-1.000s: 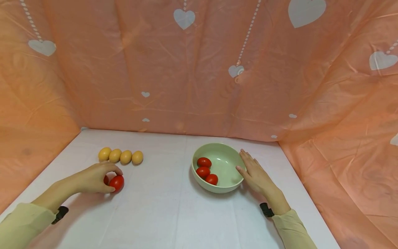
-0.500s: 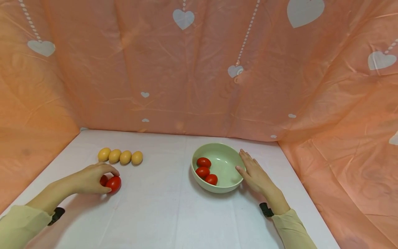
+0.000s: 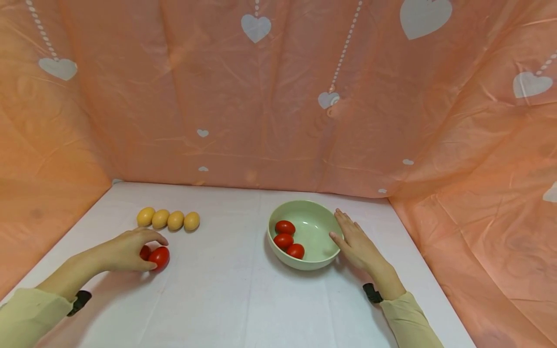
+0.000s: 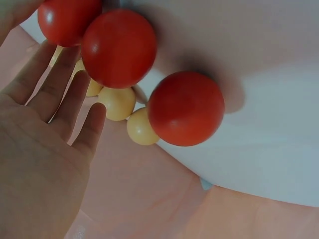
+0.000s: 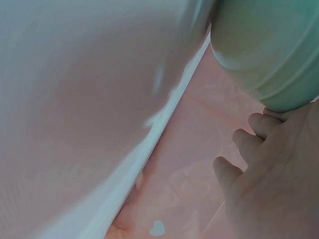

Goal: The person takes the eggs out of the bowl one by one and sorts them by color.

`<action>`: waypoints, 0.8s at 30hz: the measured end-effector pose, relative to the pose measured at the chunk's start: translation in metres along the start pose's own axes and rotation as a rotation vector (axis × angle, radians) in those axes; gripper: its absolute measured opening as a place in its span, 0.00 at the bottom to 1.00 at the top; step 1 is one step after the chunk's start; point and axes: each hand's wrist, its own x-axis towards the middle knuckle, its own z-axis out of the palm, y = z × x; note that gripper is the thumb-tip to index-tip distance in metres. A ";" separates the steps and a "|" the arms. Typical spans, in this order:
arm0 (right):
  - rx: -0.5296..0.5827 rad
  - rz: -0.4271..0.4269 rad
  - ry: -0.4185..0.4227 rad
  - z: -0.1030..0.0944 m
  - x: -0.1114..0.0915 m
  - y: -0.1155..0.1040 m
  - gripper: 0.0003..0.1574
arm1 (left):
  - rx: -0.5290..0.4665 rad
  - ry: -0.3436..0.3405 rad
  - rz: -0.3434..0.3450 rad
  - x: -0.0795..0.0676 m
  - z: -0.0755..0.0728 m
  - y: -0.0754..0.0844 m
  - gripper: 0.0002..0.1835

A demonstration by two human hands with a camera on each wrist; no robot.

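Observation:
My left hand (image 3: 128, 250) is over a row of smooth, shiny red egg-shaped objects at the left of the table. The rightmost red object (image 3: 159, 258) sits between thumb and fingers; its kind is not plain. A second red object (image 3: 145, 252) shows behind it, partly covered by the hand. In the left wrist view, fingertips touch one red object (image 4: 68, 20), with two more to the right. My right hand (image 3: 357, 244) rests with straight fingers against the side of a pale green bowl (image 3: 322, 263). Several red objects (image 3: 285, 227) lie inside the bowl's left part.
Several yellow egg-shaped objects (image 3: 176, 220) lie in a row beyond my left hand. The white table (image 3: 217, 299) is walled by orange cloth (image 3: 270, 121) with pale hearts at the back and sides.
Over the first half second, my left hand and the rightmost red object moved slightly left. Since then they have barely moved. The right hand and bowl have stayed in place.

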 end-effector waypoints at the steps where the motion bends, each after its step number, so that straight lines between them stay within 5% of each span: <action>1: 0.001 0.003 -0.002 0.000 0.000 0.000 0.45 | 0.005 0.006 0.007 0.000 0.000 0.001 0.26; 8: -0.008 0.002 -0.006 0.001 0.001 0.001 0.45 | 0.038 0.079 0.091 0.007 0.006 0.007 0.23; 24: -0.008 -0.008 0.011 0.000 0.000 0.000 0.45 | -0.141 0.191 0.171 0.033 0.028 0.041 0.17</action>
